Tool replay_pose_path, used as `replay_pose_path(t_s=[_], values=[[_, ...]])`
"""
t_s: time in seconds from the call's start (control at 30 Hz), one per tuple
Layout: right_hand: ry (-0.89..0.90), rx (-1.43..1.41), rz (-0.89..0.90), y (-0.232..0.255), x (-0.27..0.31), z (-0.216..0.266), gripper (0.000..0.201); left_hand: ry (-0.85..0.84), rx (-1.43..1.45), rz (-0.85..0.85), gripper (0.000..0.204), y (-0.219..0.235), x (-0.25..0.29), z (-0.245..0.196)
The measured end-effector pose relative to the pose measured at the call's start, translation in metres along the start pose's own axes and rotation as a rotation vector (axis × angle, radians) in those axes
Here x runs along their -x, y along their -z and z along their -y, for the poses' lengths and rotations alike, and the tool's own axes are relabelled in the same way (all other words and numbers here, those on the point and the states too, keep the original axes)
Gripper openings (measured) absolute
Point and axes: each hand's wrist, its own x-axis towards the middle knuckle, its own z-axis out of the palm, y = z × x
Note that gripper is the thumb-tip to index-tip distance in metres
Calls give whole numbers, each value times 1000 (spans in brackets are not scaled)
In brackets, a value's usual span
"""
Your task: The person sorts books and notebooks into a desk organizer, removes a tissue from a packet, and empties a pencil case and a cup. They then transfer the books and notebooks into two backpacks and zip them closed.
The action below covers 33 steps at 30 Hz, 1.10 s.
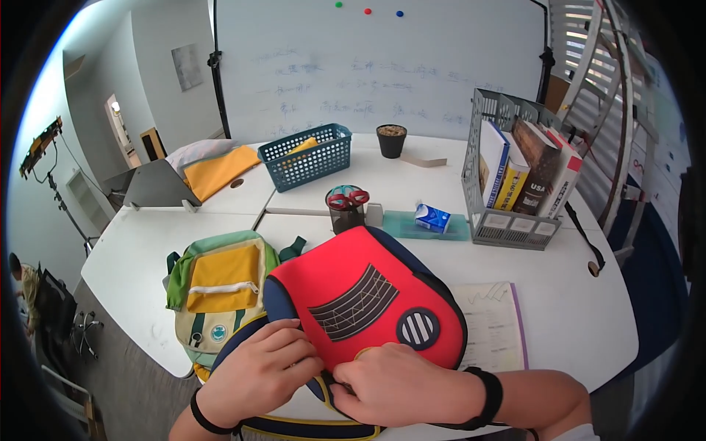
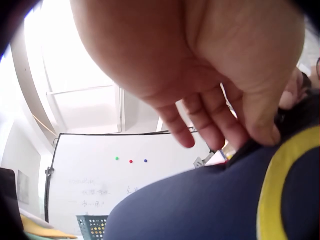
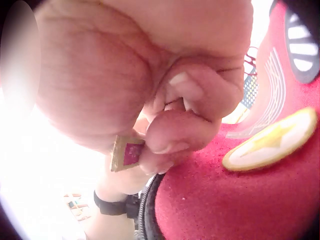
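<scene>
A red and navy backpack with yellow trim lies at the front of the table. My left hand is at its lower left; in the left wrist view the thumb and fingertips of that hand pinch the navy fabric. Beside it, my right hand is at the bag's lower edge. Seen from the right wrist, the curled fingers of this hand pinch a small gold tab with a red square, close to a dark zipper. The tab's far end is hidden by the fingers.
A green and yellow backpack lies just left. Behind are a pen holder with scissors, a blue-white box, a teal basket, a plant pot and a grey book rack. An open notebook is partly under the red bag.
</scene>
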Motion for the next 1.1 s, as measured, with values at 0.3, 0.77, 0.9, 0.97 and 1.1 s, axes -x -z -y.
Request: replay_pose_path(t_s=[0.3, 0.77, 0.9, 0.97, 1.1], values=[[11, 234, -160, 29, 70, 27, 24, 76, -113, -181, 28, -2, -3, 23], [-114, -24, -178, 54, 103, -27, 15, -99, 153, -122, 20, -34, -53, -63], [-169, 124, -264, 77, 111, -51, 14, -186, -50, 98, 35, -18, -30, -56], [-212, 100, -280, 91, 100, -74, 15, -220, 51, -34, 29, -15, -20, -53], [-136, 121, -435, 86, 59, -96, 16, -287, 169, -172, 21, -19, -13, -54]])
